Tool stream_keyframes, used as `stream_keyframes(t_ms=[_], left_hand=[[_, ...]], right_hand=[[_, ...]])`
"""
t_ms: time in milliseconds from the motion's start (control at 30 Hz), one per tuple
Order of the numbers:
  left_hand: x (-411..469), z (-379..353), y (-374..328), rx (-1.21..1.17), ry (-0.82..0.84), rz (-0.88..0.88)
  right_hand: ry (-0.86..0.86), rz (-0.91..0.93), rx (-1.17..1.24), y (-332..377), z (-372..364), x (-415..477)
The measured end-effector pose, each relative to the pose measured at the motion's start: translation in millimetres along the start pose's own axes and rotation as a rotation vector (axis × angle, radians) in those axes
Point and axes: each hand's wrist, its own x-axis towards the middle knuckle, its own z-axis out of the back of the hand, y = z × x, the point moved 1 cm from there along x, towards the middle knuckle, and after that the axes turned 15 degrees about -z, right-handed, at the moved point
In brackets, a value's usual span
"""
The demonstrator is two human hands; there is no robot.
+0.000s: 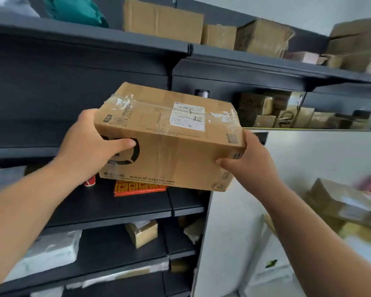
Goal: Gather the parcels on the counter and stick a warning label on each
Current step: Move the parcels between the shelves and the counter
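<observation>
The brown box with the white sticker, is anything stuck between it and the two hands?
No, nothing visible. The left hand grips the left end of the brown taped cardboard box, thumb on its front face; the right hand grips its lower right corner. Both touch the cardboard directly.

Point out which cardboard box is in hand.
The taped sf-express box with the white shipping label, held between left hand and right hand; the others sit on shelves or piled at right.

- Left hand [90, 144] grips the left end of the cardboard box [176, 153], thumb laid across its near face.
- Right hand [252, 166] clasps the right end, thumb on the near face.
- Both bare forearms reach forward, extended.
</observation>
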Motion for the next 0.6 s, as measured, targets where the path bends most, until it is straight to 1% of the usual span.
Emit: stream_keyframes(t_ms=[367, 600], left_hand=[[-69.3, -148.6, -142.4, -0.317, 0.265, -0.082], [-122.5, -257.6, -245.4, -0.426, 0.372, -0.083]], right_hand=[[-0.227, -0.303, -0.131, -136.7, 186.6, -90.9], [-0.305, -0.388, -0.156, -238.0, 299.4, -125.5]])
